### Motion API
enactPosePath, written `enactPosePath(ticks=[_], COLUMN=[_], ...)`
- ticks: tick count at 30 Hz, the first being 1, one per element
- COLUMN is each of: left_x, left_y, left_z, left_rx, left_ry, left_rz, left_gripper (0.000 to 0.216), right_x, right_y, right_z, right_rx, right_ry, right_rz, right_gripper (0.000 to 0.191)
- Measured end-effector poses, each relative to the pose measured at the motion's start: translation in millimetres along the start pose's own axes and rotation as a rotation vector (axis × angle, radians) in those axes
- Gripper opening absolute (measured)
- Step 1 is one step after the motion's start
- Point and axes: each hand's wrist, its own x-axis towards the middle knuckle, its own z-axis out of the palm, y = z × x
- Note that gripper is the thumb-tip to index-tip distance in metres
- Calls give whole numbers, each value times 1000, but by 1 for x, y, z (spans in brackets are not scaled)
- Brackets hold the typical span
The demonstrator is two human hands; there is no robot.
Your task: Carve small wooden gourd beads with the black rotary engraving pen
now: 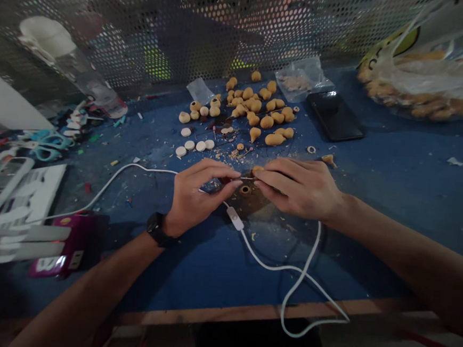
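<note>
From my distant post, I have the left hand (202, 190) and right hand (300, 187) fingertip to fingertip over a blue worktop (397, 208), a thin rod (246, 178) spanning the small gap. The left grip is pinched on one end, thumb to forefinger; the right grip closes at the other, its curled fingers masking whatever else it may hold. The rod sits about midway between the worktop's left and right edges, just above a holed gourd piece (245, 190). Gourds (266, 122) cluster toward the far edge, white discs (200, 146) to their left, a phone (335, 115) to their right. A white cable (266, 266) loops over the near edge.
</note>
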Motion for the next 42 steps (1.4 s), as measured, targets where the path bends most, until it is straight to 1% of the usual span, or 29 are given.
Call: enactPosePath(ticks=[2,7,9,12,14,18,22,26,29,32,35,38,42], left_x=[0,0,-1,0,0,0,0,-2,-3,-4,-4,-4,-5], left_y=[0,-2,-2,-2,-2,-3,-3,-1,0,-1,-3,-6,-8], left_z=[0,0,-1,-1,-1,-1,-1,-1,-1,-1,-1,0,3], left_rx=[-18,-31,-30,-36,-44,-40,-48,-60,-81,-96,-81,-67,-68], left_ry=[-9,-34,-37,-47,-50,-53,-68,-134,-151,-147,-163,-176,-125], left_rz=[3,-6,-5,1,2,-6,3,34,48,16,-27,-102,-203], left_gripper=[9,10,9,8,9,10,7,3,1,3,3,4,5], right_x=[-2,-9,-9,-6,-4,-5,-9,-9,-8,-6,-6,-7,-7], right_y=[1,4,4,3,2,2,2,-2,-5,-6,-5,-3,0], right_z=[-1,-1,-2,-3,-4,-3,-2,-3,-3,-2,1,4,5], right_rx=[-22,-19,-20,-47,-65,-83,-78,-66,-102,-125,-117,-95,-112], right_ry=[-24,-175,-166,-98,-86,-139,-126,-168,-148,-143,-222,-291,-273], right_rz=[-11,6,-6,-52,-64,-49,-59,-82,-114,-107,-41,22,33], right_gripper=[6,17,16,11,10,13,14,21,20,19,22,24,23])
